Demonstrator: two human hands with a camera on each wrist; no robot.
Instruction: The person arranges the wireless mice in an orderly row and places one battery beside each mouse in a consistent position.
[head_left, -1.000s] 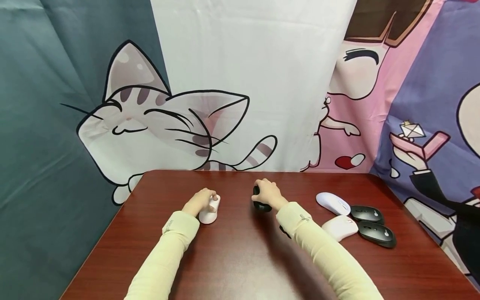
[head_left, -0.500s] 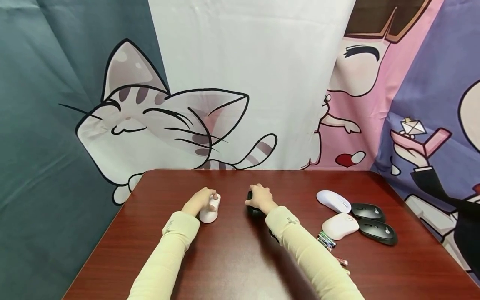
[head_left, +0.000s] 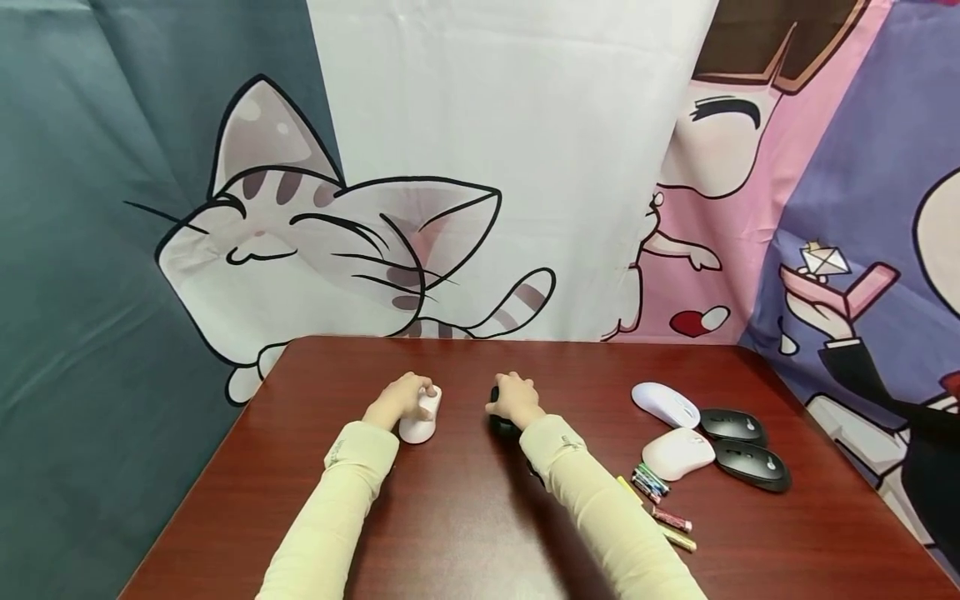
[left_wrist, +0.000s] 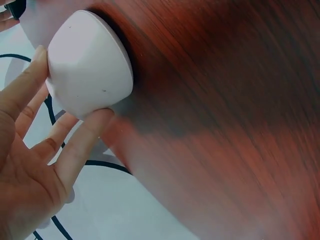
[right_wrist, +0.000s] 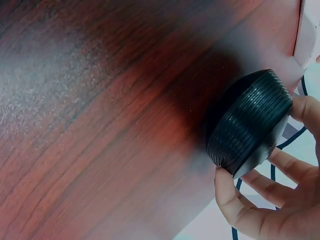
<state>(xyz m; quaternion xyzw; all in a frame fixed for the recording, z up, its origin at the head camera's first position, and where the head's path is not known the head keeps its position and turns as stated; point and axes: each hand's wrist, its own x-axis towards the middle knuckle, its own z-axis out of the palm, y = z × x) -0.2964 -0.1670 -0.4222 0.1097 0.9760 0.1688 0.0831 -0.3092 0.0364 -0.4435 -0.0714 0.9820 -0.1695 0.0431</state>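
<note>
Near the table's far side, my left hand [head_left: 401, 400] holds a white computer mouse [head_left: 418, 427] by its sides, thumb and fingertips on its edges. In the left wrist view, the smooth rounded end of that mouse [left_wrist: 90, 62] shows close to the wooden surface. To the right of it, my right hand [head_left: 513, 400] grips a black computer mouse [head_left: 501, 426], partly hidden beneath the fingers. The right wrist view shows the black mouse's ribbed end [right_wrist: 252, 120] between thumb and fingertips, low over the table.
On the right of the brown table [head_left: 300, 517] lie two pale mice, one lavender-white [head_left: 666, 405] and one cream [head_left: 678, 454], beside two dark mice [head_left: 752, 465]. Several batteries, green [head_left: 649, 482], red [head_left: 671, 518] and yellow [head_left: 677, 540], lie by the right sleeve. A printed curtain hangs behind.
My right hand has moved left and lower with the black mouse, closer to the white one. The batteries have come into view beside the sleeve. My left hand has stayed in place.
</note>
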